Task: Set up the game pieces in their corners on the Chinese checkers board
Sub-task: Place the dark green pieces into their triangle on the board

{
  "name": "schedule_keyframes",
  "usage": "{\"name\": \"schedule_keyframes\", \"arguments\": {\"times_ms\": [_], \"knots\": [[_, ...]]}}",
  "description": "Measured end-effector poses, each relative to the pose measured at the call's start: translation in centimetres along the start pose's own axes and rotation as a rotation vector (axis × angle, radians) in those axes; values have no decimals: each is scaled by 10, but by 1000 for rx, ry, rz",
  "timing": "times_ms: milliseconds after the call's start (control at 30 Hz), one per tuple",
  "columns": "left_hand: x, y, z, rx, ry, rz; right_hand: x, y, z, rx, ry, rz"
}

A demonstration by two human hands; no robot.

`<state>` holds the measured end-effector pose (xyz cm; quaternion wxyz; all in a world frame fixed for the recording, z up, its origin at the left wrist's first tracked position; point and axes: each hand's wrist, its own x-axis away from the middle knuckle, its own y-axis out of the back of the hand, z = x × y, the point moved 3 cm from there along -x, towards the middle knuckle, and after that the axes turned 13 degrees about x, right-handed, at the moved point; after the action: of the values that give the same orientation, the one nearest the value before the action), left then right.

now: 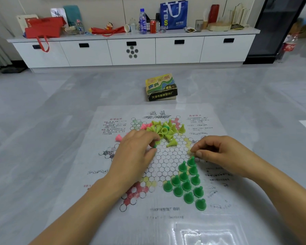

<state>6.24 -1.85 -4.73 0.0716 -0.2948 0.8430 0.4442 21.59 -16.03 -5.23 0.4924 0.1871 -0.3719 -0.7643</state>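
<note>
A paper Chinese checkers board (166, 161) lies flat on the floor. Several dark green pieces (187, 184) stand upright in its near right corner. A loose heap of yellow-green pieces (166, 131) lies at the far middle, with a few pink pieces (145, 126) to its left and one pink piece (118, 137) off the star. My left hand (136, 151) sits beside the heap, its fingers curled round a dark green piece (155, 146). My right hand (217, 151) hovers over the board's right side with curled fingertips pinched together near a yellow-green piece (189, 152).
The game's yellow and green box (161, 87) sits on the grey floor beyond the board. Further back runs a low white cabinet (131, 50) loaded with bags, bottles and cans. A cola bottle (288, 46) stands on the floor at the far right.
</note>
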Motion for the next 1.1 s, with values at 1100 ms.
{"name": "schedule_keyframes", "arguments": {"times_ms": [1100], "knots": [[11, -18, -7, 380, 128, 219, -1, -1, -1, -2, 14, -4]]}}
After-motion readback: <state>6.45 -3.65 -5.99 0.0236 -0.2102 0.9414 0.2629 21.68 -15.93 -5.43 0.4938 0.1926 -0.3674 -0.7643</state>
